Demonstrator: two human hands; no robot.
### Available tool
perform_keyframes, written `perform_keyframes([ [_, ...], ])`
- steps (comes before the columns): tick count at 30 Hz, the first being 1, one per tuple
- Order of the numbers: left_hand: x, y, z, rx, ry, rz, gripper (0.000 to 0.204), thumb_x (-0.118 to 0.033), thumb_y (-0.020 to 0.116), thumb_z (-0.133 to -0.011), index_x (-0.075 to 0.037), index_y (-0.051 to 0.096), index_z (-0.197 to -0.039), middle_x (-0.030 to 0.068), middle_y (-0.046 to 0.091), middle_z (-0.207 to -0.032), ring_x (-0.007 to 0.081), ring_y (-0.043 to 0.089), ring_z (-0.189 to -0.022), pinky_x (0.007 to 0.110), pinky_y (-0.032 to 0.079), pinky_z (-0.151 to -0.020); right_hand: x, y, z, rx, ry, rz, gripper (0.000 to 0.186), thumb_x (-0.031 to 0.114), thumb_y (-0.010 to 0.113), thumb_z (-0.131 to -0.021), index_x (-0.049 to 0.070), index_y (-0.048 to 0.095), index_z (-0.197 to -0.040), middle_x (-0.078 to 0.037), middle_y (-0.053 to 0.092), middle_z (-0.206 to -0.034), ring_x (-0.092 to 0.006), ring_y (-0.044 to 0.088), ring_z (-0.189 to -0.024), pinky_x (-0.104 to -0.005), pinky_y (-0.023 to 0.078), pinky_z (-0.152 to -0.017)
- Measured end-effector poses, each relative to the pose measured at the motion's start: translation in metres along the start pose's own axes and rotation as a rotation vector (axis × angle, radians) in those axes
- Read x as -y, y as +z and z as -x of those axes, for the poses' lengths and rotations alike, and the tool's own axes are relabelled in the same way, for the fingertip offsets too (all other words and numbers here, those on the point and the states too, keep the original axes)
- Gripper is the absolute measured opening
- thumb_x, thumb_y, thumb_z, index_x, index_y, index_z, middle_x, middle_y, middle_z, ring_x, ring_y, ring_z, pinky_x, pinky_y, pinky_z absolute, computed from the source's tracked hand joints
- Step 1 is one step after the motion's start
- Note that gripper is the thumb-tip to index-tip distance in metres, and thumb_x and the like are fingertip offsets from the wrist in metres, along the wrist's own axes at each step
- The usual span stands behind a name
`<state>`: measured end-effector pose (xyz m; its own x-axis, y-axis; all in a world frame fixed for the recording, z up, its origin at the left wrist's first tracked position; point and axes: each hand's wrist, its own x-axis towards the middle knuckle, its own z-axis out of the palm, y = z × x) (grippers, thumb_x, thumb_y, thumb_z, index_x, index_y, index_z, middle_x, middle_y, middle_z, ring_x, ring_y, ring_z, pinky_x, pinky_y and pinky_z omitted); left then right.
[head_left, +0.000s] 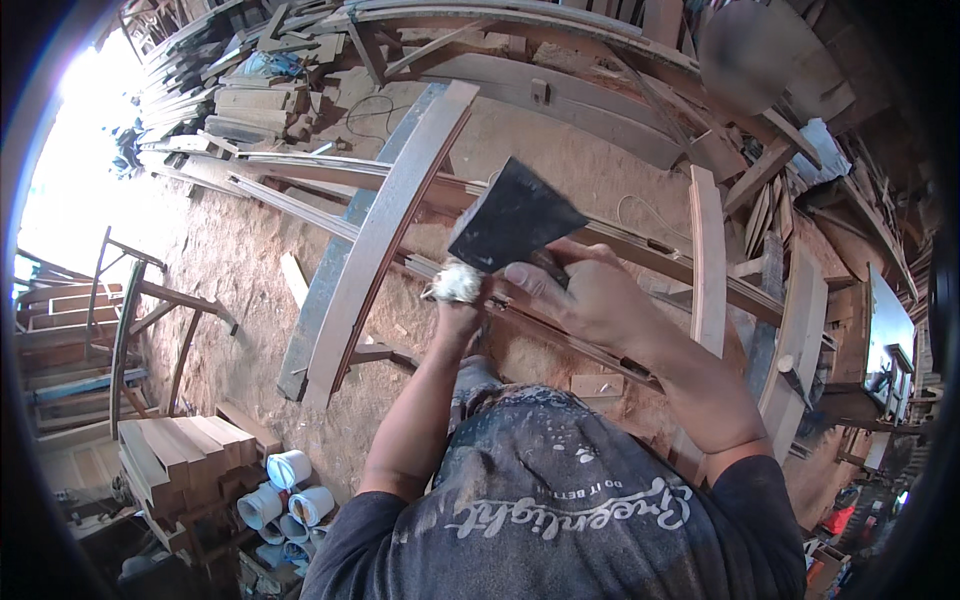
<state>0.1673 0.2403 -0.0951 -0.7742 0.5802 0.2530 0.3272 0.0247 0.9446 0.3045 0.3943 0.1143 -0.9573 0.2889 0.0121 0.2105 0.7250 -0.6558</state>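
Right now your right hand [590,290] is closed around the handle of a wide, dark scraper blade [512,218], fingers curled tight so the handle itself is hidden inside your grip. The blade sticks up and to the left from your fist, its flat face turned toward the camera, tilted rather than upright. Your left hand [462,308] sits just beside it, touching or nearly touching your right fist, and it is pinched shut on a small whitish lump [456,283] at the lower corner of the blade. You cannot tell from this view whether the lump is putty, rag or something else.

Both hands are held up in front of your chest, above your dark printed shirt [560,500], with your forearms rising from the lower edge. Behind them, a long curved wooden beam [385,235] runs from upper right down to lower left, lying over thinner curved strips [290,205] on the sawdust floor [230,260]. A second pale curved plank [708,255] stands to your right. At lower left you have a stack of short squared timber blocks [175,450] with a cluster of white pipe ends [285,495] just beside it. Piled lumber [250,105] fills the far upper left.
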Motion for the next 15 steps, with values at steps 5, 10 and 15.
perform_keyframes([
  [5,0.086,0.049,0.043,-0.242,0.053,0.296,0.031,-0.034,0.083,-0.078,-0.009,0.069,-0.090,0.0049,0.068,-0.087,0.0262,0.065,-0.090,0.049,0.048,-0.084,0.027,-0.004,0.011,0.033,-0.032,-0.175,0.055,0.056,0.067,-0.093,0.003,0.074,-0.108,-0.016,0.075,-0.095,-0.0288,0.075,-0.089,-0.0383,0.057,-0.076],
  [10,0.007,0.016,0.007,-0.042,0.039,0.117,0.034,-0.020,0.081,-0.080,-0.005,0.065,-0.106,0.0077,0.065,-0.100,0.0204,0.063,-0.099,0.038,0.052,-0.081,-0.017,0.026,0.009,0.075,0.065,0.005,0.058,0.063,0.056,-0.096,0.005,0.067,-0.093,-0.021,0.069,-0.077,-0.0407,0.071,-0.078,-0.0500,0.055,-0.071],
  [15,-0.069,-0.080,-0.044,-0.449,0.209,-0.538,0.065,-0.026,0.092,-0.070,-0.002,0.061,-0.122,0.0130,0.068,-0.106,0.0251,0.068,-0.095,0.037,0.055,-0.082,-0.043,0.007,0.054,-0.089,0.277,-0.505,0.057,0.059,0.058,-0.098,0.003,0.056,-0.089,-0.008,0.059,-0.065,-0.0166,0.058,-0.050,-0.0341,0.049,-0.047],
])
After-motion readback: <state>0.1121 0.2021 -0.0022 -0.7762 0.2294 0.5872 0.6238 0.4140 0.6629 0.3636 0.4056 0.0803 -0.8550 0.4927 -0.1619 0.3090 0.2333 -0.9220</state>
